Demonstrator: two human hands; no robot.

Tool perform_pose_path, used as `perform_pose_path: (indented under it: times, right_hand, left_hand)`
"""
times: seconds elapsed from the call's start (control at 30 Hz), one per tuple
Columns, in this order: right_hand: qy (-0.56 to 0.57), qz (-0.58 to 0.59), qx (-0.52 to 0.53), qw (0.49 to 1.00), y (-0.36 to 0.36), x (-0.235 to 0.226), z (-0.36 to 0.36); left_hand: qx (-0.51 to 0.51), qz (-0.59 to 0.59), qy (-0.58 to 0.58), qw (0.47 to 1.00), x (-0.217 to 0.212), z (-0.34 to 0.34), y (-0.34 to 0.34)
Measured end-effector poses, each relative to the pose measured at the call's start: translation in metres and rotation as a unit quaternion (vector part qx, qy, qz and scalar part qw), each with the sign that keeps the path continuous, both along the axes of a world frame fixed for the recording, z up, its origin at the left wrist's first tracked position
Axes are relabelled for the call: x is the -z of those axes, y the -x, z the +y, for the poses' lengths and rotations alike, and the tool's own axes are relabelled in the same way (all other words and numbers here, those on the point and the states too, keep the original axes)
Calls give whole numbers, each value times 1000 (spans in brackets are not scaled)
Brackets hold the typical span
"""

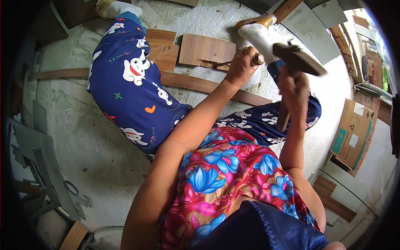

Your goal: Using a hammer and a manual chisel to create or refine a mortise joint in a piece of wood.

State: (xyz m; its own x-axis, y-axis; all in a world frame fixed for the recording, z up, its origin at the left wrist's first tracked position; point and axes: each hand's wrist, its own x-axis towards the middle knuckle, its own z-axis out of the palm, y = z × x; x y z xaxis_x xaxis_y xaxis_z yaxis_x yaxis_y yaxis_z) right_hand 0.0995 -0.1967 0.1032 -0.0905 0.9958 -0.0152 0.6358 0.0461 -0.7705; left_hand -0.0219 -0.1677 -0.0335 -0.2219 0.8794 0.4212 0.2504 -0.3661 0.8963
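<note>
My left hand (242,66) is closed round a chisel (258,59), whose rounded handle end sticks out on the right. Its thin blade runs left, low against the splintered near edge of a brown wood-grain board (207,49). My right hand (294,86), slightly smeared by motion, grips a hammer (298,58). The blocky hammer head is up above the hand, right of the chisel's end and apart from it, and the handle hangs out below the fist. Under my left forearm passes a long narrow wood strip (200,83) on the floor.
Another brown board (161,49) lies left of the worked one. My outstretched legs in blue patterned trousers (125,83) flank the boards. Grey panels (321,35) lie at the upper right, a cardboard box (352,135) stands at the right, and stacked offcuts (41,158) fill the left.
</note>
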Motion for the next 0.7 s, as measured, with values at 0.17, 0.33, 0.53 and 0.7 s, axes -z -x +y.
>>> perform_pose_path:
  times: [0.17, 0.33, 0.53, 0.7]
  right_hand:
    - [118, -44, 11, 992, 14, -10, 10]
    - [110, 36, 17, 993, 9, 4, 27]
    - [59, 137, 25, 988, 12, 16, 8]
    - [89, 179, 43, 979, 3, 16, -14]
  left_hand:
    - [21, -22, 34, 999, 4, 0, 3]
    - [26, -5, 62, 998, -1, 17, 5]
    - [43, -62, 164, 984, 0, 66, 19]
    - [0, 18, 125, 992, 29, 98, 29]
